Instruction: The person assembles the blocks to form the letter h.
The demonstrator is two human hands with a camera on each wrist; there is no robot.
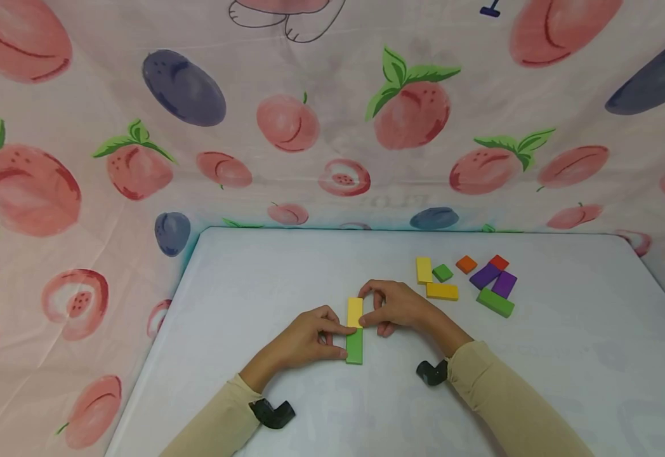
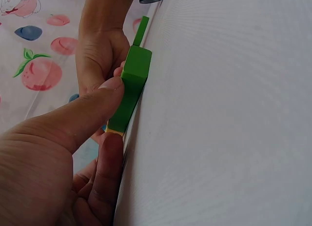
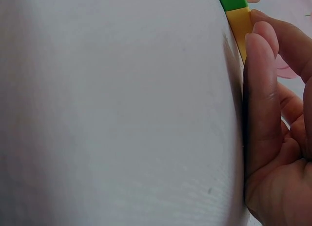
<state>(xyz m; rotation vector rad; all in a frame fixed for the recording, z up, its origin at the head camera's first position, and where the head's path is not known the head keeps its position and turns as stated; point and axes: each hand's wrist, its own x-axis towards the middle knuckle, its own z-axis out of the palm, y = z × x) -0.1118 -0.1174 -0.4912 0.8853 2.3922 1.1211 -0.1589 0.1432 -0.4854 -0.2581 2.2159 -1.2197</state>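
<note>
A yellow block (image 1: pixel 355 311) and a green block (image 1: pixel 354 346) lie end to end in a line on the white table. My left hand (image 1: pixel 312 337) pinches the green block from its left side, thumb by the near end and index finger at the joint with the yellow one. From the right, my right hand (image 1: pixel 396 306) holds the yellow block, index finger at its far end and thumb low on its right side. In the left wrist view the green block (image 2: pixel 131 92) shows largest, with the left thumb against it. The right wrist view shows part of the yellow block (image 3: pixel 239 28).
To the right lie several loose blocks: two yellow ones (image 1: pixel 442 291), a small green one (image 1: pixel 442 273), an orange one (image 1: pixel 466 264), a red one (image 1: pixel 499 262), purple ones (image 1: pixel 504 284) and a longer green one (image 1: pixel 495 303). A fruit-patterned cloth (image 1: pixel 332 127) hangs behind the white table (image 1: pixel 241 273).
</note>
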